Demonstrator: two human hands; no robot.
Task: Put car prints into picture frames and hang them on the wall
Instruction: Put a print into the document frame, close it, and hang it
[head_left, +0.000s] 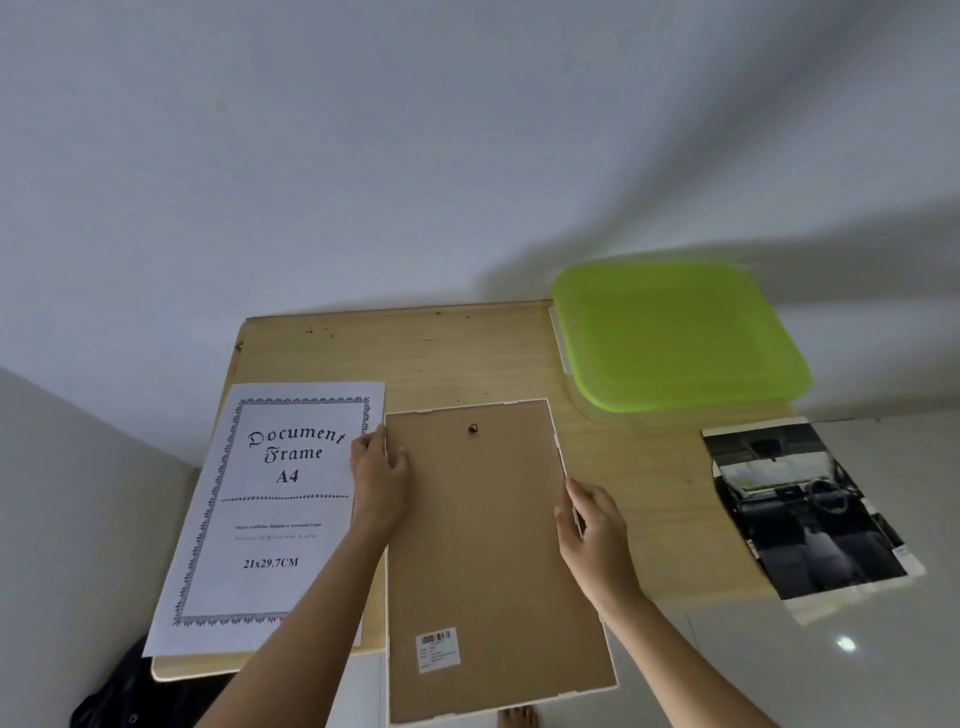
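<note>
Left grip (379, 478), right grip (592, 530): frame (483, 545) edges (overhanging table (467, 353))

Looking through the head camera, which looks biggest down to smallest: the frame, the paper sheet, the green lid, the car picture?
1. frame, nearest the camera
2. paper sheet
3. green lid and car picture look about alike, so I won't rank them

We hold both arms out ahead, the left forearm (306, 618) and right forearm (675, 649) bare and angling inward. Our left hand (379, 478) grips the left edge of the picture frame (483, 545), fingers curled onto its backing. Our right hand (592, 530) grips the opposite edge, nearer to us than the left hand, thumb lying along the rim. The toes of a bare foot (517, 718) show below, between our arms.
</note>
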